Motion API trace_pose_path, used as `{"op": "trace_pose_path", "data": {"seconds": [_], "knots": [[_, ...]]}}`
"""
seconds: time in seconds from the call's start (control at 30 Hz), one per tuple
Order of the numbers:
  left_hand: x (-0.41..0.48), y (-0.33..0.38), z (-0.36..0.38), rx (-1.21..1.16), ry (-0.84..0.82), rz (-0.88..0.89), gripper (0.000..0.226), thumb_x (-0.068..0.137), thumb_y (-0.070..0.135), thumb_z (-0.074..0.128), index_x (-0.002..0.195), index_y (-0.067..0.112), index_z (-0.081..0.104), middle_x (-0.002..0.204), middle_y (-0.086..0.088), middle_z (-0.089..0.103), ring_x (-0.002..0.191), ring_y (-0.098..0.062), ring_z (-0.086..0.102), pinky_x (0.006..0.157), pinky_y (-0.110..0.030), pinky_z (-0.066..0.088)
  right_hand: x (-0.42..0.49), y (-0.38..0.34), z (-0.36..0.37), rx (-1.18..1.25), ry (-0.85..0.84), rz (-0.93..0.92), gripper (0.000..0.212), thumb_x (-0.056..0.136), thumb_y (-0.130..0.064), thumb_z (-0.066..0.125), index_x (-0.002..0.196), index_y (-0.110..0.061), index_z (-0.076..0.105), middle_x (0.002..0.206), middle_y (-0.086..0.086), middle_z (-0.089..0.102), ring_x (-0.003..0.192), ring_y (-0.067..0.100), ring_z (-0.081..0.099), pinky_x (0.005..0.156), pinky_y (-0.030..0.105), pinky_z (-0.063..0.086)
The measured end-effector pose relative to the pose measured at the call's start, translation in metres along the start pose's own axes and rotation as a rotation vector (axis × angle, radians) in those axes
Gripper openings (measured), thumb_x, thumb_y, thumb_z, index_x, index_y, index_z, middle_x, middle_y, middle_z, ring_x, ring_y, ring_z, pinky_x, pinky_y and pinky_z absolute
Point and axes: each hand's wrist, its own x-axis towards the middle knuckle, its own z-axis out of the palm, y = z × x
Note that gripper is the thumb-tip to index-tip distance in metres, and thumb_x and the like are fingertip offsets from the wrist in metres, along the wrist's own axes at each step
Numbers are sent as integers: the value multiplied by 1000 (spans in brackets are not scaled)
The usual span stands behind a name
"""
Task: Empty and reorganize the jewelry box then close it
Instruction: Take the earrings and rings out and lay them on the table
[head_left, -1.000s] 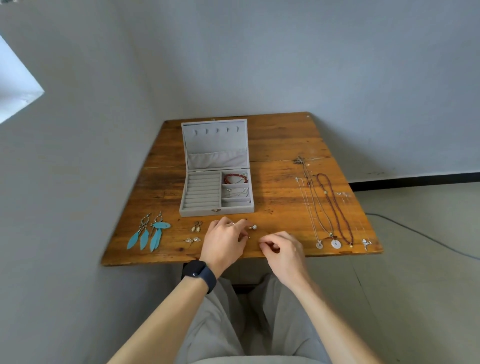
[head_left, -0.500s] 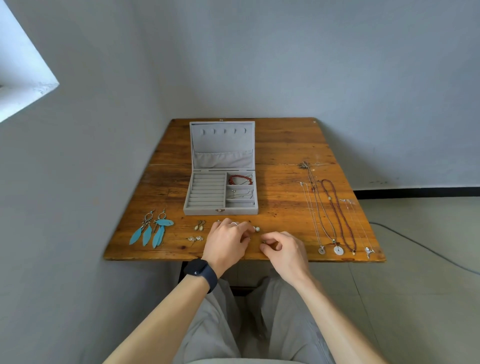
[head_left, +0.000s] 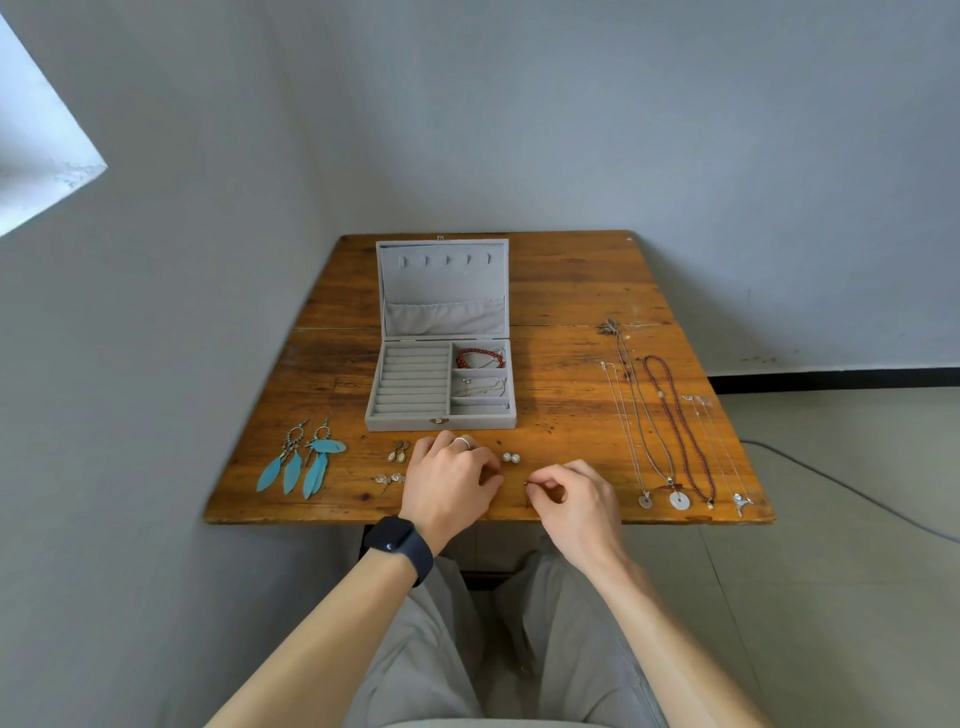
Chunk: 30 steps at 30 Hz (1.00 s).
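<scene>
Jewelry box (head_left: 441, 384) sits open mid-surface (head_left: 571, 291), half emptied: bracelets (head_left: 480, 358) remain inside, earrings (head_left: 301, 462) and necklaces (head_left: 670, 431) lie out, right hand (head_left: 571, 499) pinches a tiny piece (head_left: 527, 483), and left hand (head_left: 452, 478) is curled, its hold hidden.

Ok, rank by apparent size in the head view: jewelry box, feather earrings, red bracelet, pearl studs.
1. jewelry box
2. feather earrings
3. red bracelet
4. pearl studs
The bracelet lies farther away and partly coiled, so its true size is unsure.

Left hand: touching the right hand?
Apart. Head view shows bare table between the left hand and the right hand, which pinches a small piece.
</scene>
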Motion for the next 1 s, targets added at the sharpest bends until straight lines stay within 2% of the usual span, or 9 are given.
{"op": "trace_pose_path", "data": {"seconds": [0.13, 0.33, 0.53, 0.73, 1.0], "knots": [[2, 4, 2, 4, -1, 14, 26, 97, 48, 53, 108, 36, 73, 115, 13, 65, 110, -14, 50, 102, -33, 31, 0, -1, 4, -25, 19, 0, 7, 86, -29, 75, 92, -30, 76, 90, -14, 60, 78, 6, 58, 66, 6, 32], [0, 7, 4, -54, -10, 42, 22, 96, 43, 57, 106, 36, 75, 113, 15, 68, 108, -13, 50, 100, -32, 33, 2, -6, 6, -55, 28, 4, 7, 88, -34, 71, 94, -32, 75, 93, -15, 61, 83, 8, 57, 62, 10, 32], [1, 6, 3, -125, -63, -21, 20, 95, 41, 59, 108, 40, 73, 118, 17, 65, 110, -13, 47, 102, -35, 32, 2, -11, 8, -69, 30, 22, 7, 87, -37, 72, 93, -34, 75, 92, -20, 59, 86, 6, 55, 59, 18, 37], [2, 7, 2, -138, -59, -51, 18, 94, 43, 61, 108, 40, 72, 117, 16, 64, 110, -13, 48, 103, -36, 31, -3, -11, 12, -46, 67, 27, 9, 87, -35, 73, 96, -33, 75, 94, -17, 62, 86, 5, 51, 62, 9, 31], [0, 4, 2, -126, -43, -51, 17, 94, 43, 60, 102, 38, 74, 113, 16, 63, 108, -13, 49, 102, -34, 31, -6, -12, 14, -44, 103, 14, 8, 87, -33, 73, 95, -31, 76, 94, -13, 64, 86, 7, 49, 64, 7, 28]]}}
